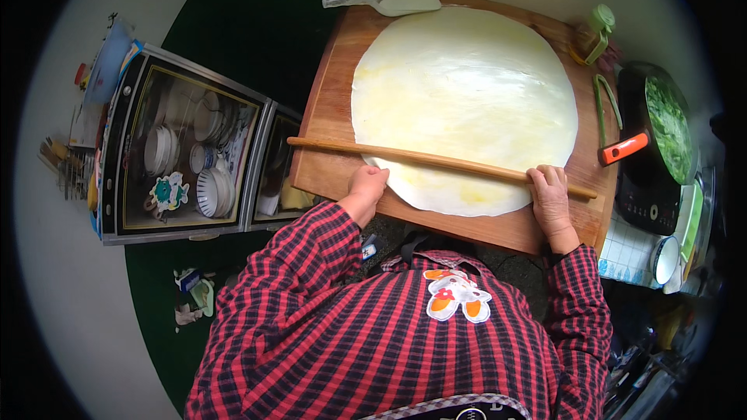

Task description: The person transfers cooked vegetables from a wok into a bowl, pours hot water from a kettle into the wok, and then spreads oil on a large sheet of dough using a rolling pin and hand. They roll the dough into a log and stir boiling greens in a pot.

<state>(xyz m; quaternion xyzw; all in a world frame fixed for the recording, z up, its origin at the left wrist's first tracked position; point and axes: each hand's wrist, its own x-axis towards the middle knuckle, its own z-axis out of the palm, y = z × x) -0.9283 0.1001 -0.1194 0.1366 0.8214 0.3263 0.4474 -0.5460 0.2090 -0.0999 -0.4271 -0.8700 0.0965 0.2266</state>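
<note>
A large, thin round dough sheet [467, 93] with yellowish patches lies on a wooden board [327, 172]. Across its near part rests a long wooden rolling pin [443, 159], slanting down to the right. My left hand [366, 191] is at the sheet's near left edge, just below the pin, thumb and fingers closed on the dough rim. My right hand [550, 198] lies over the pin near its right end, fingers curled around it beside the dough's edge. Its fingertips are partly hidden. The pin's right tip sticks out past that hand.
At the board's far edge lies a clear scoop of flour [408, 2]. An oil bottle [592, 35] and green stalks [607, 105] sit on the right. Beyond are a pan of chopped greens [668, 125] with an orange handle, and a bowl [665, 261]. A dish cabinet [187, 151] stands left.
</note>
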